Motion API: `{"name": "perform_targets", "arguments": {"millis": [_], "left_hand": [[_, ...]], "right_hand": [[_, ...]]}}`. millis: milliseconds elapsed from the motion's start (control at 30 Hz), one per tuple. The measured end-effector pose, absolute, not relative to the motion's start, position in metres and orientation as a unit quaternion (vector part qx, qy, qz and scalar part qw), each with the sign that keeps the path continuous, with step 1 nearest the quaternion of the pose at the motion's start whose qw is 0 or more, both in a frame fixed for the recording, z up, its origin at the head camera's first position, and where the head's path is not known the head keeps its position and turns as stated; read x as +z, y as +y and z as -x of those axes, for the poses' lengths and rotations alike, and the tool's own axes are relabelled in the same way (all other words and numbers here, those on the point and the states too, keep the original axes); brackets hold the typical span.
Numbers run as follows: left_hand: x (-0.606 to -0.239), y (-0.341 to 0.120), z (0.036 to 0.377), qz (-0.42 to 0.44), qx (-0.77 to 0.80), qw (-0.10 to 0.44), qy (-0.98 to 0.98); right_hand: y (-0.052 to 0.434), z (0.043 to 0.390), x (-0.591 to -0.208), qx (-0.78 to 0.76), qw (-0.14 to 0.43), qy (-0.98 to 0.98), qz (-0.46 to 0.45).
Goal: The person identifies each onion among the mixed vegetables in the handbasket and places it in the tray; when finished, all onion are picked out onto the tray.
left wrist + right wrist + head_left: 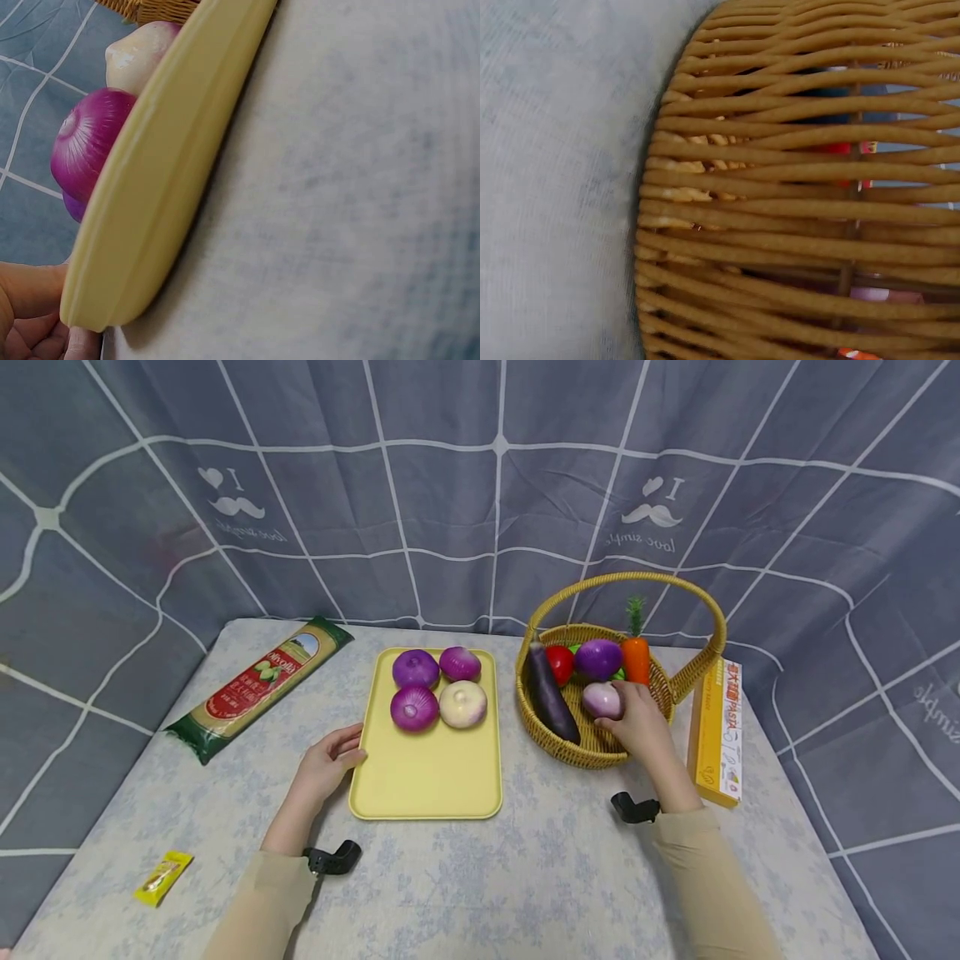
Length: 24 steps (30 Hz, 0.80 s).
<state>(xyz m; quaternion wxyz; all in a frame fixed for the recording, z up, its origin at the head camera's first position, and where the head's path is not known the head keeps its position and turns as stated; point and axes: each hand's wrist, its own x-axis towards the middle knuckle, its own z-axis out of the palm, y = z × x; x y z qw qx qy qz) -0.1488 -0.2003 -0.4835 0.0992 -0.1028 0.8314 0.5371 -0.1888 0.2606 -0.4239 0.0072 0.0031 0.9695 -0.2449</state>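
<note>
My left hand (327,766) is at the left side of a yellow tray (427,785), thumb and fingers gripping its rim. In the left wrist view the thumb (34,289) lies against the tray's edge. Purple onions (415,708) and a white onion (462,704) sit together on the tray's far half. Over at the wicker basket (551,745), my right hand (640,717) reaches in and holds a pale purple onion (601,700). Woven basket wall (802,180) fills most of the right wrist view and hides the fingers there.
An eggplant (551,693), a tomato (559,664), a purple vegetable (598,658) and a carrot (637,660) share the basket, under its tall handle (630,578). A pasta box (717,735) stands right of it. A green-red packet (258,689) and small yellow sachet (163,877) lie left.
</note>
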Motion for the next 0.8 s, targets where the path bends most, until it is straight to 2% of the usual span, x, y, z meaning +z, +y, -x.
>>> {"name": "perform_targets", "arguments": {"millis": [533,800], "left_hand": [[-0.484,-0.201,0.149,0.095,0.536,0.098,0.833],[-0.483,-0.201,0.149,0.096,0.536,0.1,0.833]], "right_hand": [[0.26,0.189,-0.426,-0.228,0.01,0.974,0.004],[0.26,0.178,-0.414,-0.287,0.052,0.956,-0.008]]}}
